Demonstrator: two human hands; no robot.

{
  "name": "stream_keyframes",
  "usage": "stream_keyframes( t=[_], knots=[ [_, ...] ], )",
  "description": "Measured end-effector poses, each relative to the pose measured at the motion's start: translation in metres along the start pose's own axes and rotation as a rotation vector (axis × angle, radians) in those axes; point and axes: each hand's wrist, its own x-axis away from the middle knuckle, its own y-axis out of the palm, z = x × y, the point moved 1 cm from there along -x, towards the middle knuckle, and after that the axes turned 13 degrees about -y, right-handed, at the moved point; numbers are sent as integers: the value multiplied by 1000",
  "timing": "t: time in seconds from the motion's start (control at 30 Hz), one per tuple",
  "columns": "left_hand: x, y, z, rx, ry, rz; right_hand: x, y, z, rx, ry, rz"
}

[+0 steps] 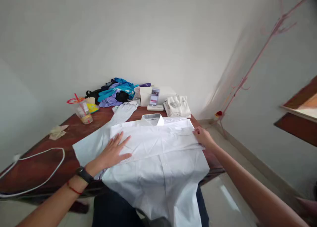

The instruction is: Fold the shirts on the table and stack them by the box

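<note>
A white collared shirt [151,174] lies front up on the table, its collar [151,119] at the far side. A band of its white fabric, perhaps a sleeve, runs across the chest, and the lower part hangs over the near edge onto the lap. My left hand [115,151] rests flat on the shirt's left side with the fingers spread. At the right edge of the shirt, my right hand [201,136] has its fingers closed on the fabric. A light sleeve-like piece of cloth [95,146] stretches out on the left beneath the shirt.
The brown table [71,138] holds a plastic cup [83,111] with a red straw, a crumpled tissue [58,132] and a white cable [63,154]. Behind are a clothes heap [119,91], a white box [145,96] and folded cloth [178,106]. A pink rack [257,60] stands right.
</note>
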Motion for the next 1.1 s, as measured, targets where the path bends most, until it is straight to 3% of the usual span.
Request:
stream_keyframes(
  t=[0.17,0.3,0.37,0.47,0.53,0.6,0.77,0.97,1.1],
  knots=[
    [25,-7,2,-47,46,100,7,-3,-5,33,-7,5],
    [55,-18,13,-35,6,221,16,-7,-5,125,4,-1],
    [71,-24,18,11,-66,268,18,-8,-8,193,-59,52],
    [91,-26,22,124,-205,295,17,-3,-19,228,-265,129],
    [100,-22,20,205,-255,300,14,7,-27,190,-402,86],
    [106,-16,17,265,-276,312,13,19,-33,145,-453,-14],
    [115,-10,16,344,-335,388,13,43,-31,153,-343,-182],
    [120,-27,34,233,-535,210,14,43,-31,165,-326,-220],
    [118,-39,34,256,-555,134,15,42,-36,111,-286,-182]
  ],
)
